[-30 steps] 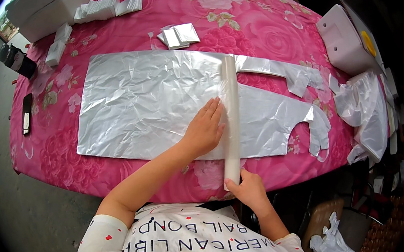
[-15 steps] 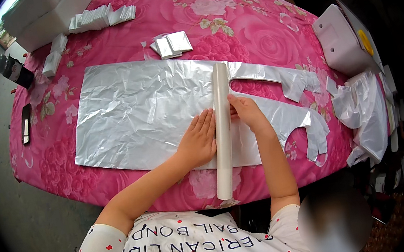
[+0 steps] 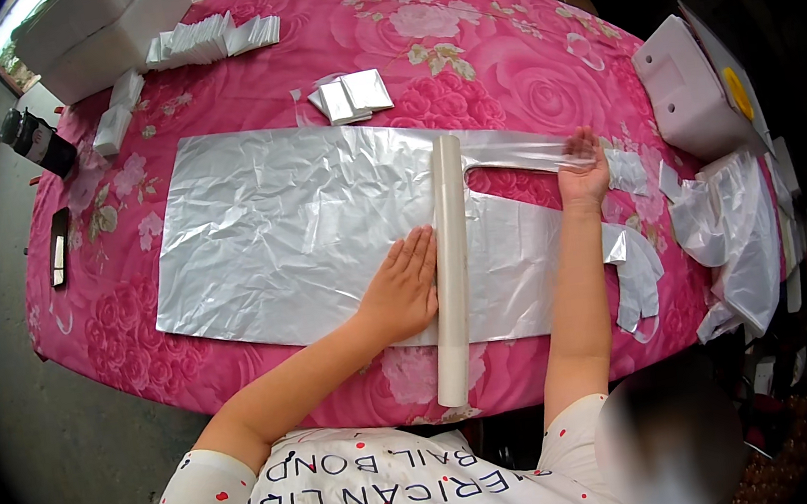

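A silvery plastic bag point(image 3: 251, 240) with two handle straps lies flat, its straps towards the right. Across it rests a long pale tube point(image 3: 450, 256), its near end reaching past the bag's lower edge. My left hand point(image 3: 403, 287) lies flat on the bag, fingers stretched out and fingertips against the tube's left side. Out to the right, my right hand point(image 3: 584, 169) is over the far handle strap point(image 3: 512, 150), its fingers extended and slightly blurred. Its forearm hides part of the near strap point(image 3: 633, 259). Several folded silvery packets point(image 3: 351, 95) lie just beyond the bag.
A pink floral cloth point(image 3: 511, 57) covers the table. At the far left stand a white foam box point(image 3: 101, 47), a row of folded packets point(image 3: 206, 39) and a dark bottle point(image 3: 40, 142). A black flat object point(image 3: 59, 249) lies left. White box point(image 3: 695, 85) and crumpled plastic point(image 3: 722, 223) sit right.
My right hand has left the tube and moved right to the far handle strap. My left hand stays flat beside the tube. The whole view has shifted slightly.
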`<state>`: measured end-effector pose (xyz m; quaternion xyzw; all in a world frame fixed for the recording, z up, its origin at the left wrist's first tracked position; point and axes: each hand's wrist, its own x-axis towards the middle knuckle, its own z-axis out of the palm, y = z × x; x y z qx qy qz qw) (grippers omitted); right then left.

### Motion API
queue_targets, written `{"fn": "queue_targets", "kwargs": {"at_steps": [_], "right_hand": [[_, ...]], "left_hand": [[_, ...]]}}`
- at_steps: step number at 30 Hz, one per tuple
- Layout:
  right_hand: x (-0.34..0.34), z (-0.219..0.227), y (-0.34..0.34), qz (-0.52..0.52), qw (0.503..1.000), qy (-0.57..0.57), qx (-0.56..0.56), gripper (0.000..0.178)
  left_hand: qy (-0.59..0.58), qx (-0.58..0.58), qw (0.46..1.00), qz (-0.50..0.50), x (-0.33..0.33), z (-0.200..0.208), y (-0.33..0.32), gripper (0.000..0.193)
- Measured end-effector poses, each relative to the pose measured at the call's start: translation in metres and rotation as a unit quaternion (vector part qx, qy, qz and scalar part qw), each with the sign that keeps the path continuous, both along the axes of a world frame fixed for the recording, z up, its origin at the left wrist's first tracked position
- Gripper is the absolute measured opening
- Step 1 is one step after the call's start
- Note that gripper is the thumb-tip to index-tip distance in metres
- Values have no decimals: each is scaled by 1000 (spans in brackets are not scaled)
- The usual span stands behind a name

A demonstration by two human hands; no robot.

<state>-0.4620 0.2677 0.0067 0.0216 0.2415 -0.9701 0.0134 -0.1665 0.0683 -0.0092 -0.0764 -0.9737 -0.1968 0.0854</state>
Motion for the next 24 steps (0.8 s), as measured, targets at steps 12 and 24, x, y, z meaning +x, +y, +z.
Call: {"fn": "queue_targets", "kwargs": {"at_steps": [12,24], "right_hand": [[117,145,-97,55,942,192,269,40],[282,-18,-330,215,497,467,699,56]], "left_hand": [[18,3,1000,6,0,-4,-1,63],[70,27,997,-7,-1,-11,2,62]]}}
